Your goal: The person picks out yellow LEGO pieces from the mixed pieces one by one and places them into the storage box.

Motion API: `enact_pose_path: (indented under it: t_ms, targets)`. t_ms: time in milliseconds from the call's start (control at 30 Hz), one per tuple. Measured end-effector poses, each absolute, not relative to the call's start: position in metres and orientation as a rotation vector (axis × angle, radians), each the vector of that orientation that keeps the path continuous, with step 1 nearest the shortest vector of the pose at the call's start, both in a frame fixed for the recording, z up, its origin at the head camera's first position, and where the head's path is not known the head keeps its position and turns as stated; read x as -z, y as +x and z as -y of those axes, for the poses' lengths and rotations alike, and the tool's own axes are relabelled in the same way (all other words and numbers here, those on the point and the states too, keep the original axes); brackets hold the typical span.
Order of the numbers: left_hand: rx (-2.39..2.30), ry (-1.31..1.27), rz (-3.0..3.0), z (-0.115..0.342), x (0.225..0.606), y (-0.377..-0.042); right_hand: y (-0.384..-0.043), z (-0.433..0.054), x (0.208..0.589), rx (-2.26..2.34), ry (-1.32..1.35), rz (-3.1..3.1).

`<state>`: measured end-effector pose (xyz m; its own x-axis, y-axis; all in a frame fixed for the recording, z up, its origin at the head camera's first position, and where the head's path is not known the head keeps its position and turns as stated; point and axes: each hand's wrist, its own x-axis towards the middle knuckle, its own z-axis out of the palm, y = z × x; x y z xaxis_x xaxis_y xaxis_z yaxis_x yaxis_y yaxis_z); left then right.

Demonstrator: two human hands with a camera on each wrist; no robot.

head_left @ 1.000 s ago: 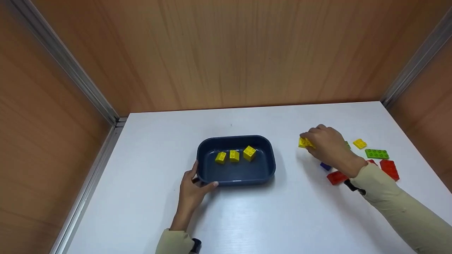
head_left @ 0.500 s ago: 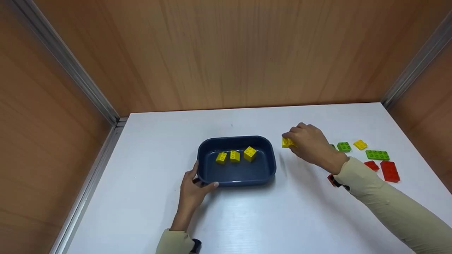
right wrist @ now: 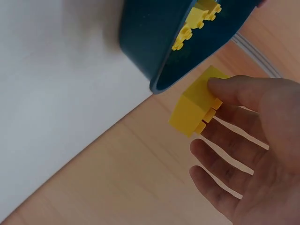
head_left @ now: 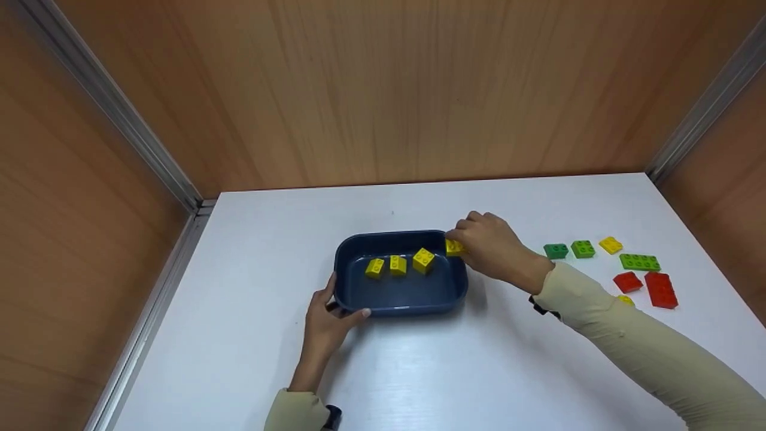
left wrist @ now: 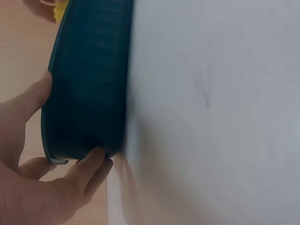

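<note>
Pinched between the thumb and fingers of my right hand is a yellow toy building brick, over the right rim of a dark blue tray. The right wrist view has this brick close up, studs toward the fingers and apart from the tray wall. Inside the tray lie three more yellow bricks, spaced in a row. My left hand grips the tray's near left corner. In the left wrist view, its thumb and fingers lie on two sides of that corner.
Loose bricks lie at the table's right: dark green, light green, long green, yellow, and red. A yellow piece is partly behind the right sleeve. Wood panels enclose the white table.
My right hand has carried the yellow brick leftward from the loose bricks to the tray's right rim. The green bricks have come into view behind it. Left hand and tray have stayed put.
</note>
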<state>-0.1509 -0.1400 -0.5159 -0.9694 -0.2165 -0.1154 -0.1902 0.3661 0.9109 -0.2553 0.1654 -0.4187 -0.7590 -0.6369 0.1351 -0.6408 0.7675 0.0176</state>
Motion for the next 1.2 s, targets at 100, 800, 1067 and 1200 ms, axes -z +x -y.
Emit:
enact_pose_path:
  t_ms: [100, 800, 1067, 1200]
  targets:
    - [1.724, 0.358, 2.569, 0.14, 0.517, -0.151, -0.255, -0.155, 0.418, -0.03, 1.061, 2.835]
    - [1.723, 0.359, 2.576, 0.141, 0.518, -0.15, -0.25, -0.09, 0.423, 0.021, 1.368, 2.742]
    - [1.731, 0.353, 2.567, 0.142, 0.518, -0.15, -0.246, -0.07, 0.427, 0.125, 1.458, 2.683]
    - [1.73, 0.333, 2.563, 0.142, 0.518, -0.149, -0.245, -0.062, 0.429, 0.143, 1.505, 2.647]
